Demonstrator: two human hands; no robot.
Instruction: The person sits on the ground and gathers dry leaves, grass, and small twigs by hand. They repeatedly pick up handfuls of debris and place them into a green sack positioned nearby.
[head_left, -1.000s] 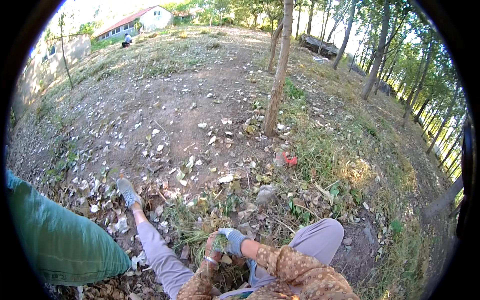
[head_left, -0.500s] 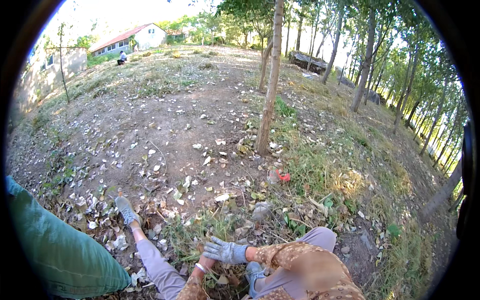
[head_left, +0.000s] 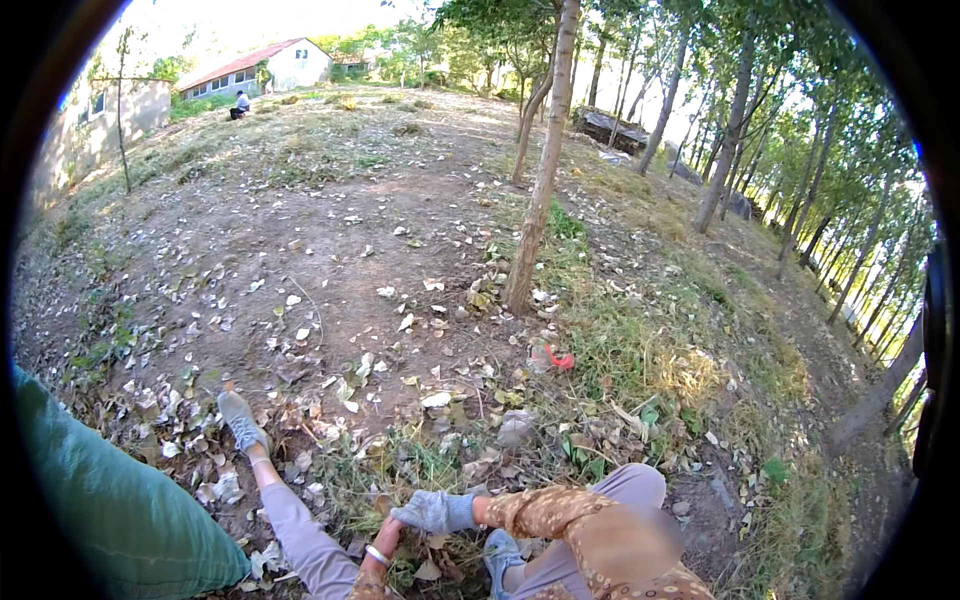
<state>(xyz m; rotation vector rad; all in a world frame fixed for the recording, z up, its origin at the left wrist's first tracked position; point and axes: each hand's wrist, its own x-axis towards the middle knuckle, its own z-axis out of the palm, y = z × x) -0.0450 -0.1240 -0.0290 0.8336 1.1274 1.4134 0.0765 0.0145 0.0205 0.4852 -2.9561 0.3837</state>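
Note:
My right hand (head_left: 436, 511), in a grey knit glove, reaches in from the right across to the bare left one. Its fingers are curled and closed at the left hand's fingertips, and what they hold is hidden. My left hand (head_left: 386, 538), with a white bracelet (head_left: 378, 554) at the wrist, comes up from below; the glove and the angle hide most of its fingers. Both are low over the ground between my legs, close to green grass (head_left: 425, 455) and dry leaves (head_left: 428, 570).
A large green sack (head_left: 110, 500) stands at my left. My left shoe (head_left: 242, 420) is stretched forward; the right shoe (head_left: 501, 560) is tucked near. A grey stone (head_left: 517, 427), a red scrap (head_left: 560, 358) and a tree trunk (head_left: 535, 210) lie ahead. Another person (head_left: 240, 105) sits far off.
My gloved right hand has shifted slightly left and down, its fingers going from stretched out to curled. My left hand has moved a little left and down, and the view has shifted slightly.

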